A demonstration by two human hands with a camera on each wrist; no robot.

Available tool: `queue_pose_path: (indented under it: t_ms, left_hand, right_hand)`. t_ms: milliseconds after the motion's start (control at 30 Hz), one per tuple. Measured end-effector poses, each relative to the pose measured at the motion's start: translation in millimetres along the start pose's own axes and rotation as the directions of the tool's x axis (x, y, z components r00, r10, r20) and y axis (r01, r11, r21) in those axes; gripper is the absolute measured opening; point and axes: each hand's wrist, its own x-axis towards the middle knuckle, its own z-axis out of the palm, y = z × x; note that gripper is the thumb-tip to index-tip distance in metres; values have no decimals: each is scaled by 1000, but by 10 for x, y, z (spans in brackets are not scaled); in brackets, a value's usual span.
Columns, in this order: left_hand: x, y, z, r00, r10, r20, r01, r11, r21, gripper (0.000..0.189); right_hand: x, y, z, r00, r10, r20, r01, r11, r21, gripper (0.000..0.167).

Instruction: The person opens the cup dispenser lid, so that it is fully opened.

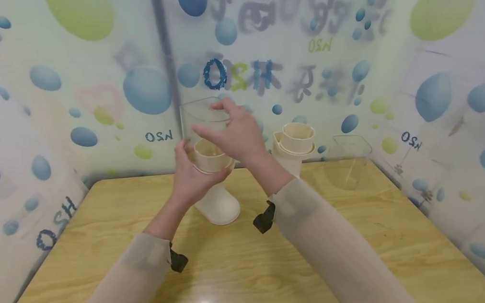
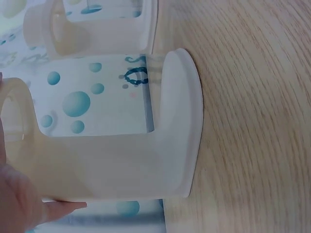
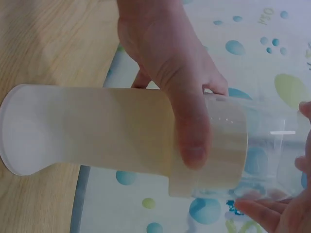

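Note:
A cream plastic stand [image 1: 219, 206] with a wide rounded foot rises from the table, a round collar [image 1: 211, 155] at its top. My left hand [image 1: 193, 177] grips the stand just under that collar, thumb [image 3: 194, 141] across it. Over the collar sits a clear plastic container [image 3: 272, 145], its lower rim overlapping the collar in the right wrist view. My right hand [image 1: 242, 130] holds the container with thumb and fingers spread around its sides. In the left wrist view only part of the left hand [image 2: 19, 199] shows at the edge.
A second, similar cream stand [image 1: 296, 147] stands to the right at the back of the wooden table [image 1: 235, 267]. Beside it is another clear container [image 1: 349, 161]. Patterned walls [image 1: 146, 92] with blue and green spots enclose the table on several sides.

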Motion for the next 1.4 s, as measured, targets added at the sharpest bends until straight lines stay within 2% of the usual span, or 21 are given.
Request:
queue_pose_path:
  t_ms: [167, 233, 400, 533, 600, 733, 933, 1133, 1267, 1400]
  left_hand:
    - [5, 5, -3, 1000, 4, 6, -4, 1000, -2, 132]
    - [7, 7, -5, 1000, 4, 8, -4, 1000, 1, 133]
    - [7, 10, -10, 1000, 4, 5, -4, 1000, 3, 134]
    - [18, 2, -9, 1000, 13, 14, -13, 1000, 2, 131]
    - [26, -4, -9, 1000, 19, 14, -19, 1000, 11, 132]
    - [26, -13, -15, 1000, 18, 18, -19, 999, 33, 138]
    - [13, 1, -30, 999, 30, 29, -30, 1000, 1, 133]
    - [23, 2, -57, 998, 34, 45, -36, 999, 36, 139]
    - [25, -8, -71, 998, 48, 50, -49, 999, 24, 140]
    - [36, -20, -78, 997, 54, 60, -55, 998, 7, 142]
  right_hand:
    - [-31, -30, -5, 998, -47, 42, 51, 995, -89, 71]
    - [-32, -34, -14, 998, -51, 36, 53, 995, -79, 71]
    - [-36, -23, -36, 999, 28, 34, -27, 999, -23, 73]
    - [-48, 3, -43, 998, -31, 61, 35, 998, -55, 79]
    - [-44, 29, -56, 998, -35, 46, 36, 999, -11, 77]
    - [-63, 77, -79, 1000, 16, 19, -17, 997, 81, 76]
    - [-128, 35, -81, 997, -66, 32, 67, 998, -8, 83]
    - [-123, 105, -104, 1000, -5, 21, 4, 996, 86, 84]
    - [-171, 116, -119, 1000, -31, 0, 31, 993, 112, 84]
    - [-191, 141, -166, 995, -68, -77, 78, 987, 139, 80]
